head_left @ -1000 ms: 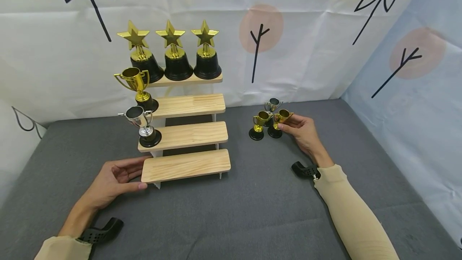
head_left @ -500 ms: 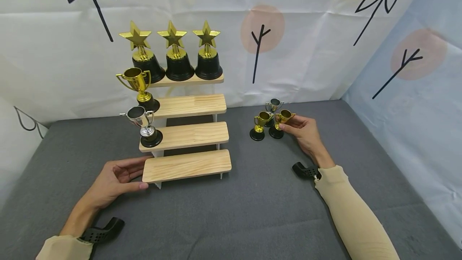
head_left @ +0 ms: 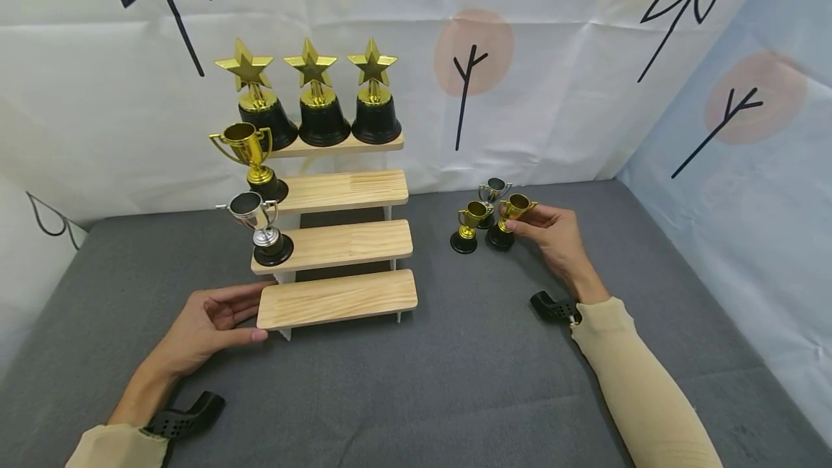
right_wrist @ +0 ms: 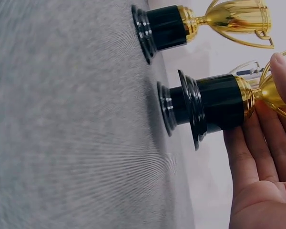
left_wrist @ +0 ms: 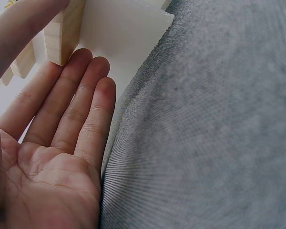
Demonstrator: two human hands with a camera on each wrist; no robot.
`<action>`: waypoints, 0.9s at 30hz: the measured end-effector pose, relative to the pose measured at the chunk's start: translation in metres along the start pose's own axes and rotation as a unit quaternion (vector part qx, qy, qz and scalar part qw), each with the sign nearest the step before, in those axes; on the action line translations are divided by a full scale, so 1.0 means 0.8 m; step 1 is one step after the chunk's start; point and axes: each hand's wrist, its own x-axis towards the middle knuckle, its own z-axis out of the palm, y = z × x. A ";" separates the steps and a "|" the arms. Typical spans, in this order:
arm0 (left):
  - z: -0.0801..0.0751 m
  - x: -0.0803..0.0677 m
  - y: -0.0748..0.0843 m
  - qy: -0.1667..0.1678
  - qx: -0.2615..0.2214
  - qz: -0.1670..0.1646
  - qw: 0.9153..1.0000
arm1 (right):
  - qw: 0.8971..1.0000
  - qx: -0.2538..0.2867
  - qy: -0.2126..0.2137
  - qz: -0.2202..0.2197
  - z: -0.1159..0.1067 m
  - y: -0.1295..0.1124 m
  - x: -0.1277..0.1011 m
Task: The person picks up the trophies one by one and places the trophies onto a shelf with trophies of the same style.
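Observation:
In the head view my right hand (head_left: 552, 240) pinches a small gold trophy cup (head_left: 518, 204) by its stem. The right wrist view shows that cup's black base (right_wrist: 219, 102) slightly off the cloth. Another gold trophy cup (head_left: 472, 215) stands just left of it, and a silver trophy cup (head_left: 494, 190) stands behind. My left hand (head_left: 201, 327) lies at the left end of the wooden step shelf (head_left: 338, 298). Its fingers are nearly straight and touch the lowest board, with the thumb at the front corner.
Three gold star trophies (head_left: 323, 118) stand on the top step. A larger gold cup (head_left: 245, 146) and a silver cup (head_left: 266, 237) stand at the left ends of the two middle steps. Grey cloth (head_left: 455, 381) covers the table; a white printed backdrop (head_left: 552, 121) hangs behind.
My right hand has moved slightly right with the gold trophy cup, which has come up off the cloth and tilted a little. My left hand stays at the shelf.

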 end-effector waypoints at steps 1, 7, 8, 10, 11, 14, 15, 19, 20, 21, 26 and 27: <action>0.000 0.000 0.000 0.000 0.000 0.000 1.000 | 1.000 -0.003 0.001 -0.001 0.000 -0.001 0.000; 0.000 0.000 -0.001 -0.003 0.000 0.002 1.000 | 1.000 -0.026 0.011 -0.002 0.001 -0.010 -0.001; 0.000 0.000 -0.001 -0.003 -0.001 0.002 1.000 | 0.999 -0.030 0.011 -0.004 0.001 -0.011 -0.001; 0.000 0.000 -0.001 -0.003 -0.002 0.002 1.000 | 0.999 -0.040 0.012 -0.007 0.001 -0.013 -0.001; 0.000 0.000 -0.001 -0.003 -0.003 0.002 1.000 | 0.999 -0.044 0.012 -0.009 0.002 -0.014 -0.002; 0.000 0.000 -0.001 -0.003 -0.003 0.002 1.000 | 0.999 -0.049 0.010 -0.016 0.003 -0.018 -0.002; 0.000 0.000 -0.001 -0.003 -0.003 0.002 1.000 | 0.999 -0.049 0.009 -0.017 0.003 -0.019 -0.003; 0.000 0.000 0.000 -0.003 -0.002 0.003 1.000 | 0.999 -0.044 0.004 -0.022 0.006 -0.025 -0.003; 0.000 0.000 0.000 -0.003 -0.003 0.003 1.000 | 0.999 -0.044 0.003 -0.024 0.006 -0.027 -0.003; 0.000 0.000 0.000 -0.003 -0.003 0.003 1.000 | 0.999 -0.044 0.001 -0.027 0.007 -0.029 -0.004; 0.000 0.000 0.001 -0.001 -0.002 0.002 1.000 | 0.999 -0.036 -0.012 -0.037 0.012 -0.037 -0.005; 0.000 0.000 0.001 0.000 0.000 0.001 1.000 | 0.998 -0.035 -0.015 -0.040 0.013 -0.039 -0.006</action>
